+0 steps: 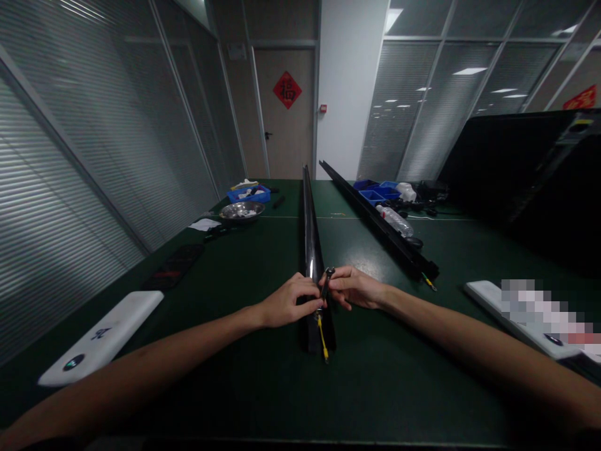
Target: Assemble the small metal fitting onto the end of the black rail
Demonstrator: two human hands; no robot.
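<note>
Left hand: point(287, 300) curled over the near stretch of the black bar point(310, 238), fingers wrapped across its top and pressed together.
Right hand: point(353, 287) thumb and forefinger pinching a small black piece point(327, 279) that stands just above the bar's top edge; remaining fingers loosely folded.
Bar's place: lengthwise down the middle of the green table point(244, 382), near end close to the body, far end toward the door.
Yellow wire: point(322, 338) thin, running from under the hands along the bar, tip just past the near end.
Risk, small piece: easily dropped if the pinch slackens; dark on dark, so hard to find again.
Risk, wire: likely to kink or pull loose if tugged along with the piece or trapped under the left palm.
Risk, bar: long and narrow, so prone to rolling or swinging if pressed off centre.
Bar surface: glossy, hard, straight-edged, with a bright glint beside the left fingers; metal or plastic, cannot tell.
Table surface: matt, smooth, crossed by a thin white line.
Right of it: a second bar point(375, 219), duller and angled away, with a clear plastic bottle point(394, 220) just beside it.
Left of it: a shiny round metal bowl point(241, 212) far off and a smooth white slab point(103, 335) with rounded corners.
</note>
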